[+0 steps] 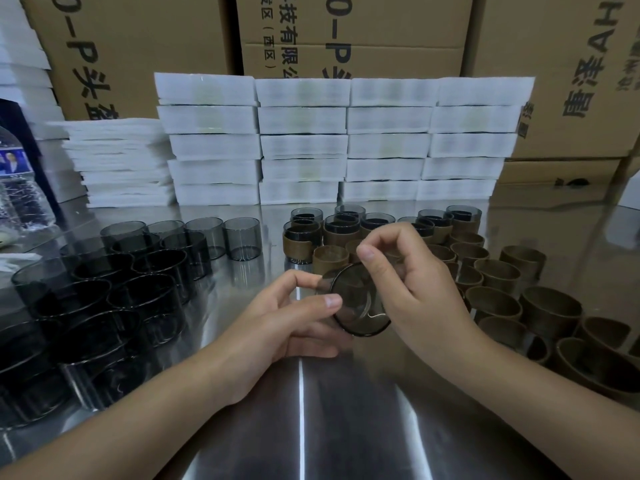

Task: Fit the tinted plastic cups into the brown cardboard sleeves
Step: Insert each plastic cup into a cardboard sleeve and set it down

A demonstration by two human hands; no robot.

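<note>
A tinted plastic cup (358,304) lies tilted between my hands above the steel table, its round base turned toward me. My left hand (294,317) pinches the cup's left side between thumb and forefinger. My right hand (412,282) curls over its upper right edge, thumb pointing left. Whether a sleeve is on this cup is unclear. Several bare tinted cups (145,271) stand in rows on the left. Several empty brown cardboard sleeves (498,275) stand on the right. Several cups fitted in sleeves (301,239) stand at the back centre.
Stacks of white foam trays (343,143) form a wall behind the cups, with big cardboard boxes (360,32) behind them. A plastic water bottle (20,188) stands at the far left. The reflective steel table (311,410) lies bare under my forearms.
</note>
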